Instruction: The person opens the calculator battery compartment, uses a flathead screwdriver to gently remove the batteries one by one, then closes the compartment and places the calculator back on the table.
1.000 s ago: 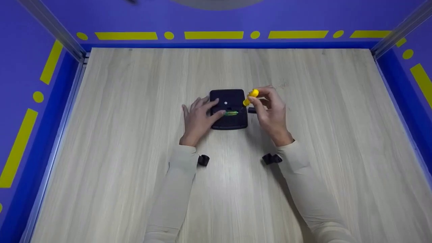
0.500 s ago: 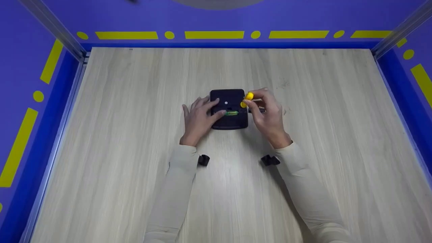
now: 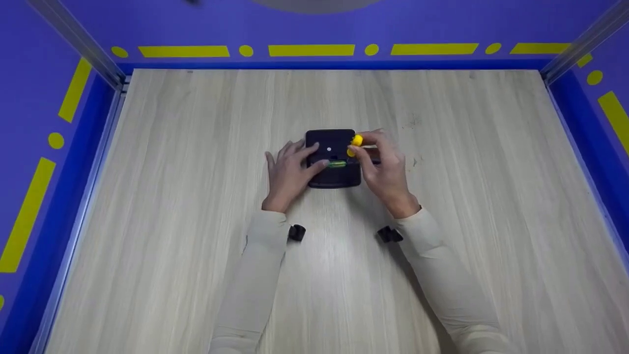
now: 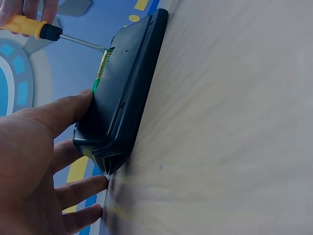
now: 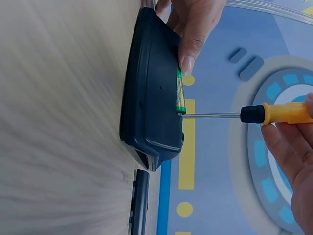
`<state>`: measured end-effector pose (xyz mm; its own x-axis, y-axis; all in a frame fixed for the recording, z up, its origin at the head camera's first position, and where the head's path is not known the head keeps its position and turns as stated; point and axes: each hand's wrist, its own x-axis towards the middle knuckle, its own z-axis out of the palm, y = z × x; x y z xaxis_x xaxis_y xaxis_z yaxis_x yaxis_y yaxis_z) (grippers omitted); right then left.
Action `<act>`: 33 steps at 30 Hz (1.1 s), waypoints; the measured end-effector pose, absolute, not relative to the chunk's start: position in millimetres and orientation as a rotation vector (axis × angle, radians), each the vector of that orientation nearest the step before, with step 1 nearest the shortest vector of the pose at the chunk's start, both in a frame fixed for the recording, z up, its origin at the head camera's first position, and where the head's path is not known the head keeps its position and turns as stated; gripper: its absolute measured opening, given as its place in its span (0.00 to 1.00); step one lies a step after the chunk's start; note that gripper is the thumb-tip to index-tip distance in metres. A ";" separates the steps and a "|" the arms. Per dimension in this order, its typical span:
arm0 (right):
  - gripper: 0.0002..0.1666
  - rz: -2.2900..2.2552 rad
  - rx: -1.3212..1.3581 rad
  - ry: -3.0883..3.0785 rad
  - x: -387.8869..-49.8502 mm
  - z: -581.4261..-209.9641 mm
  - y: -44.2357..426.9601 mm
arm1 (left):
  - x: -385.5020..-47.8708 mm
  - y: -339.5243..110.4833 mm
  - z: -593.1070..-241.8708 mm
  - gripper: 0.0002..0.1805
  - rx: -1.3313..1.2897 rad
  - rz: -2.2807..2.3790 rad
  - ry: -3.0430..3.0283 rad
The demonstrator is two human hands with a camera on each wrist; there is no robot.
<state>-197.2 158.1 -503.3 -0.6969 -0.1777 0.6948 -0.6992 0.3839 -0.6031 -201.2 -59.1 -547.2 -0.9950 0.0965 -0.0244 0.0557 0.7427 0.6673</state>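
Observation:
A flat black electronic device [image 3: 335, 178], thicker along one side, lies on the table with its battery slot facing up. In the slot sits a green battery [image 5: 180, 94]. My left hand [image 3: 289, 169] rests over the device's left edge, thumb on the near end of the battery and forefinger on the casing. The other fingertips touch the table. Between thumb and fingers my right hand [image 3: 387, 169] holds a screwdriver [image 5: 286, 113] with a yellow handle and black collar. Its metal tip meets the battery's right end in the right wrist view.
A narrow black piece [image 5: 140, 201], perhaps the battery cover, lies on the table right of the device, mostly behind my right hand in the head view. Blue panels with yellow marks [image 3: 311, 51] border the wooden table [image 3: 196, 147].
My right hand has moved left with the screwdriver, bringing it over the device's right edge and steeper than before. The left hand and the device have stayed in place.

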 end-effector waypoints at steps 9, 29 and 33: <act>0.14 1.256 0.773 -2.122 -197.4 -504.7 156.0 | -202.1 -59.1 -547.9 0.35 0.131 1.106 2.896; 0.11 1.692 0.492 -2.005 -209.0 -516.1 174.3 | -200.8 -60.6 -549.4 0.34 0.145 1.146 2.878; 0.11 1.817 0.410 -1.965 -210.6 -517.1 178.6 | -200.5 -60.6 -549.2 0.34 0.138 1.143 2.875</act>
<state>-210.6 178.6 -517.1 -0.8636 0.0726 0.4989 -0.4917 0.0971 -0.8653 -200.5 -60.6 -549.2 -0.9950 0.0990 -0.0085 0.0662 0.7236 0.6870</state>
